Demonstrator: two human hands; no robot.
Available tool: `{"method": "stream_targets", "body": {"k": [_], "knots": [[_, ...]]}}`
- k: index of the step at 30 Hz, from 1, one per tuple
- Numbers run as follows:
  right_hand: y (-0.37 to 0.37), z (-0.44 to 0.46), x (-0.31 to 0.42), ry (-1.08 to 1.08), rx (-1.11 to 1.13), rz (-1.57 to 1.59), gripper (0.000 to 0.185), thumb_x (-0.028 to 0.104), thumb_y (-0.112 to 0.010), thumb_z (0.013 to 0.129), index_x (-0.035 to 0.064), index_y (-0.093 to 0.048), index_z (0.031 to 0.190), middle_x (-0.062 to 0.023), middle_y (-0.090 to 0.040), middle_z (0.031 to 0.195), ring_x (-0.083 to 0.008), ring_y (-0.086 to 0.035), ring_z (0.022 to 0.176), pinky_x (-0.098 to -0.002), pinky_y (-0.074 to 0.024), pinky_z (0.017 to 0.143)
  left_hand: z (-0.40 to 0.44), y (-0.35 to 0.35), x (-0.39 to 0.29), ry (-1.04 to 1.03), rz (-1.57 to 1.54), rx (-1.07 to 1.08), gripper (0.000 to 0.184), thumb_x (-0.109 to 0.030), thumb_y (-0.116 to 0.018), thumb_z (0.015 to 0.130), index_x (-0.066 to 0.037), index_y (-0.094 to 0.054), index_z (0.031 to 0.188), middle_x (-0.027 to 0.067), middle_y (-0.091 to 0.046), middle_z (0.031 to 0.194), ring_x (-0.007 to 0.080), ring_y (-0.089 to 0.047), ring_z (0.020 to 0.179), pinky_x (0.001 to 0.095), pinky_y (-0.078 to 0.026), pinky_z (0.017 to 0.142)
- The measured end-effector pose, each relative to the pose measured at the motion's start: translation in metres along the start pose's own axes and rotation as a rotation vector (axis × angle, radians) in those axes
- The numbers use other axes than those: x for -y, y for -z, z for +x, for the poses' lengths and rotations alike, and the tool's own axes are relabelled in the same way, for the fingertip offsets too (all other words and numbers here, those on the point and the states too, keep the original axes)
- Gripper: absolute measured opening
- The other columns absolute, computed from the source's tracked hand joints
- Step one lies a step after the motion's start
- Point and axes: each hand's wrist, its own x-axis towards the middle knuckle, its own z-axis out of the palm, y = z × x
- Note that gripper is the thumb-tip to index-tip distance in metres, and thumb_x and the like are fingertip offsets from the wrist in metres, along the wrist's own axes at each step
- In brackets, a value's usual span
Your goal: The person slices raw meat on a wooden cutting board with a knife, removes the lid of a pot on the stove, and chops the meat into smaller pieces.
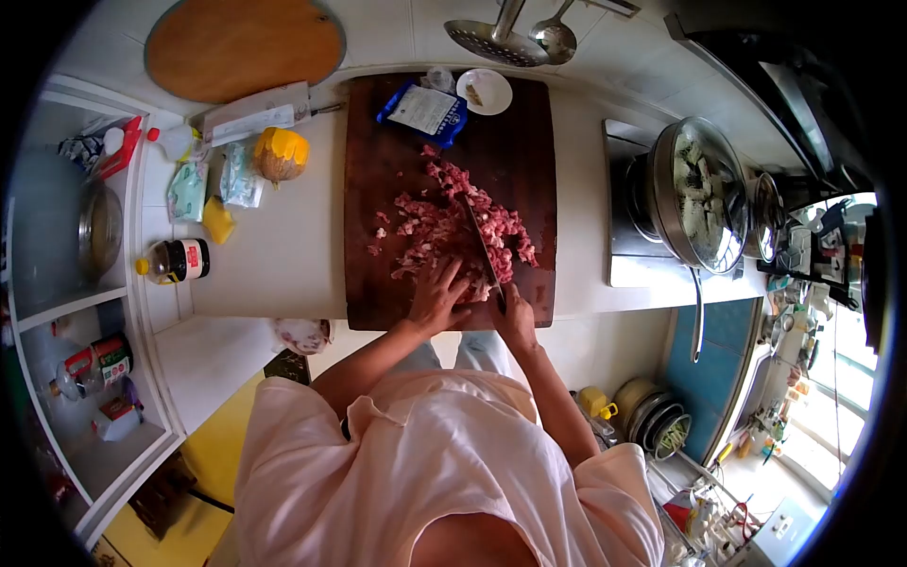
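Note:
Chopped raw meat (436, 213) is spread in a loose heap over a dark wooden cutting board (378, 123). My right hand (515, 323) is closed round the handle of a kitchen knife (484, 244). Its blade points away from me and lies in the right part of the meat. On the near edge of the heap rests my left hand (437, 302), fingers apart and touching the meat, to the left of the knife. At the board's far end are a blue-edged package (425, 111) with a white label and a small white plate (484, 92) with a few bits on it.
A lidded pan (701, 194) stands on the stove at right, its handle (698, 317) sticking out past the counter edge. Left of the board are a cut pumpkin (281, 155), a yellow piece (218, 221) and a dark sauce bottle (175, 261). A skimmer (496, 40) hangs above.

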Motion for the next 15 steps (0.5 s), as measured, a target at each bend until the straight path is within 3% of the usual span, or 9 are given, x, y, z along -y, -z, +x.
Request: {"method": "stream_targets", "body": {"k": [2,5,6,10,13,15], "knots": [[0.009,-0.007,0.001,0.064,-0.052,0.076,0.025,0.013,-0.058,0.085,0.0030,-0.049,0.106,-0.0248,-0.060,0.075,-0.0449,-0.059,0.073,-0.0475,-0.0473,0.061,0.001,-0.004,0.003,0.001,0.014,0.003,0.037,-0.025,-0.072,0.067,-0.007,-0.061,0.098,0.0171,-0.048,0.125,0.0381,-0.046,0.113,0.0523,-0.036,0.096],[0.007,-0.024,-0.033,-0.161,0.122,0.130,0.025,0.012,-0.059,0.085,0.0021,-0.048,0.104,-0.0245,-0.060,0.078,-0.0455,-0.058,0.073,-0.0479,-0.0455,0.059,0.014,-0.020,0.010,0.168,-0.095,-0.032,0.032,-0.020,-0.073,0.064,-0.005,-0.063,0.090,0.0134,-0.055,0.116,0.0337,-0.053,0.103,0.0466,-0.042,0.088],[0.008,-0.027,-0.027,0.051,-0.044,0.024,0.022,0.011,-0.059,0.085,0.0011,-0.046,0.101,-0.0235,-0.059,0.079,-0.0444,-0.058,0.069,-0.0464,-0.0438,0.056,0.020,-0.020,0.010,0.218,-0.159,-0.170,0.023,-0.011,-0.072,0.063,-0.004,-0.063,0.084,0.0118,-0.060,0.102,0.0320,-0.058,0.092,0.0426,-0.046,0.079],[0.027,-0.034,0.018,0.058,-0.133,0.022,0.024,0.008,-0.059,0.085,-0.0008,-0.046,0.102,-0.0245,-0.057,0.075,-0.0455,-0.055,0.064,-0.0479,-0.0418,0.053,0.035,0.003,0.015,0.278,-0.259,-0.448,0.018,-0.003,-0.070,0.068,-0.004,-0.060,0.082,0.0117,-0.060,0.095,0.0319,-0.058,0.087,0.0407,-0.047,0.076],[0.022,-0.051,0.052,0.073,-0.290,0.122,0.026,0.004,-0.060,0.082,-0.0006,-0.044,0.101,-0.0251,-0.054,0.070,-0.0475,-0.054,0.064,-0.0493,-0.0409,0.053,0.023,0.002,0.028,0.236,-0.398,-0.348,0.020,-0.001,-0.070,0.070,-0.004,-0.060,0.088,0.0120,-0.060,0.095,0.0318,-0.058,0.089,0.0390,-0.047,0.076],[-0.009,-0.048,0.037,0.063,-0.307,0.089,0.024,0.005,-0.060,0.083,-0.0001,-0.043,0.098,-0.0256,-0.055,0.069,-0.0479,-0.054,0.064,-0.0493,-0.0413,0.052,0.010,0.007,0.028,0.260,-0.376,-0.305,0.022,-0.003,-0.069,0.072,-0.005,-0.061,0.092,0.0120,-0.061,0.096,0.0319,-0.058,0.091,0.0383,-0.047,0.078]]}}
